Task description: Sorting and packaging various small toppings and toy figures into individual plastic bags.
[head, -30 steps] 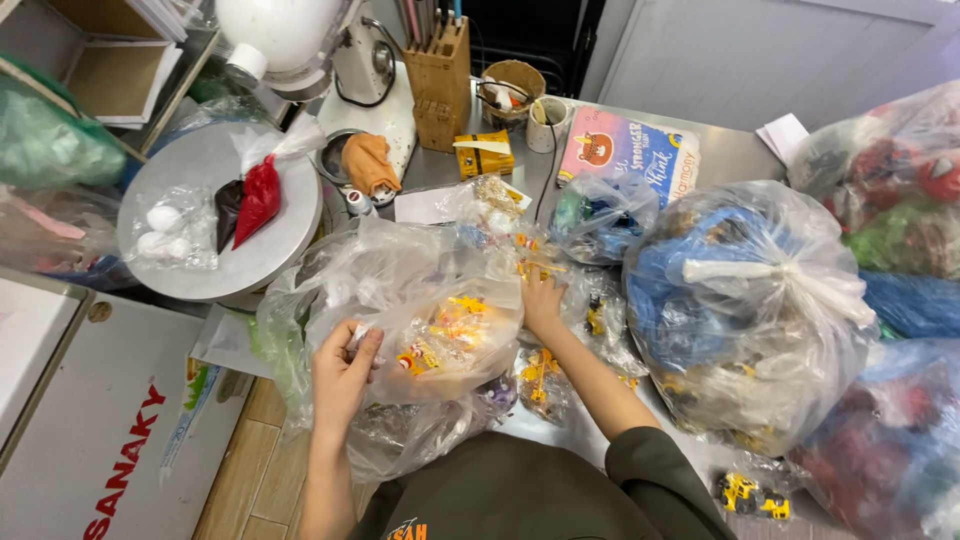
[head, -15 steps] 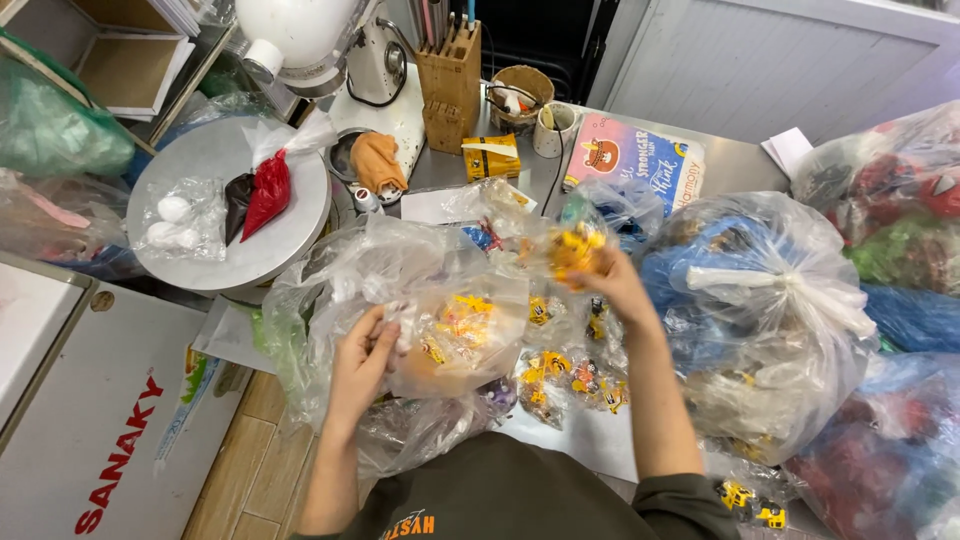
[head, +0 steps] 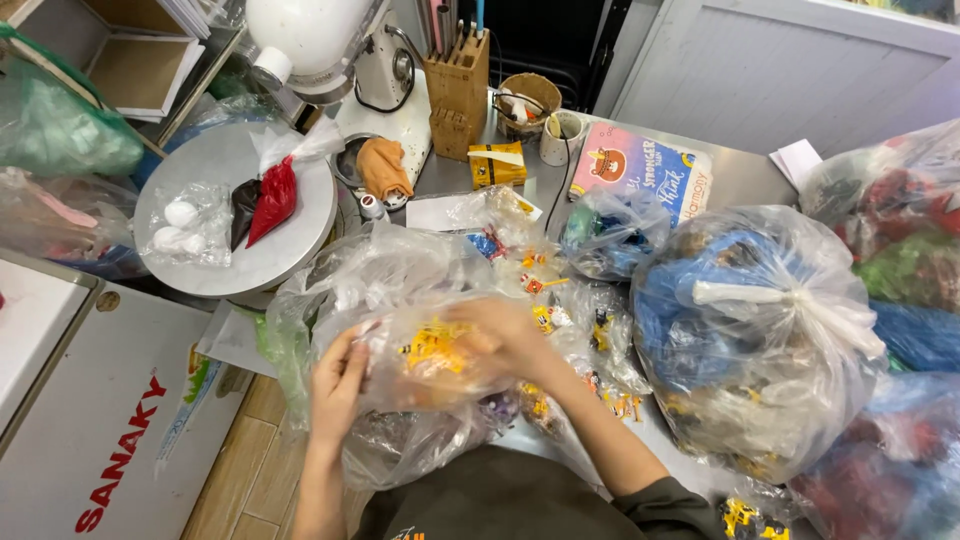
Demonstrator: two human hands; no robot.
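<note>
Since half a second ago your right hand has come back from above the scattered toys and now sits inside the clear plastic bag at the near edge of the counter. Its grip is curled down over the yellow toys in the bag, though the blur and the plastic keep you from seeing whether it actually holds any. Your left hand stays at the bag's left side, fingers pinching the plastic to hold the mouth open.

Just right of the bag, small yellow and orange toy pieces lie loose on more plastic. Further right, a large tied bag of blue items fills the counter's right side.

At the far edge stand a wooden knife block, a yellow box and a pink book. Off the counter's left end, a round grey turntable carries a red piping bag.
</note>
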